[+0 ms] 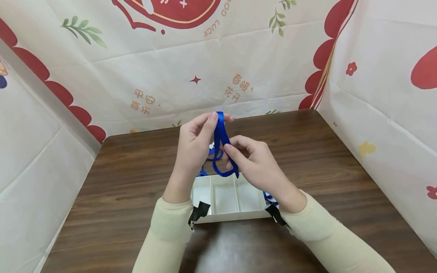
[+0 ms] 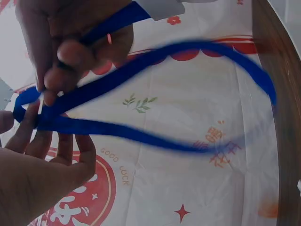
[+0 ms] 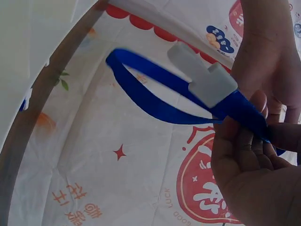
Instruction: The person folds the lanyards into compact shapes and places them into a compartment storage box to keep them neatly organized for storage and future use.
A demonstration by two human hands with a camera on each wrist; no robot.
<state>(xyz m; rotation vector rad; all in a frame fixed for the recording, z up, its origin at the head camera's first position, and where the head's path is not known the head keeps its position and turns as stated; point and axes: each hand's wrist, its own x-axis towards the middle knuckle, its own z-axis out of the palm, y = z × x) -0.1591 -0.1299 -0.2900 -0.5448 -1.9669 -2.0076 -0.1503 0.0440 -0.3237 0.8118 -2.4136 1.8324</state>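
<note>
A blue lanyard [image 1: 222, 134] is held up in a folded loop above the tray. My left hand [image 1: 196, 138] pinches the top of the loop between thumb and fingers. Lower down, my right hand [image 1: 254, 161] grips the blue strap [image 3: 162, 80] with thumb and fingertips. A white plastic clip [image 3: 211, 84] shows on the lanyard in the right wrist view, close to the fingers. In the left wrist view the loop stretches out sideways from both hands, blurred at its far end.
Below the hands stands a white tray [image 1: 232, 217] with dividers. More blue lanyard strap [image 1: 202, 172] lies behind its left part, and further blue straps [image 1: 269, 198] lie at its right end. The brown table [image 1: 126, 182] meets printed cloth walls [image 1: 177, 64] at its back and sides.
</note>
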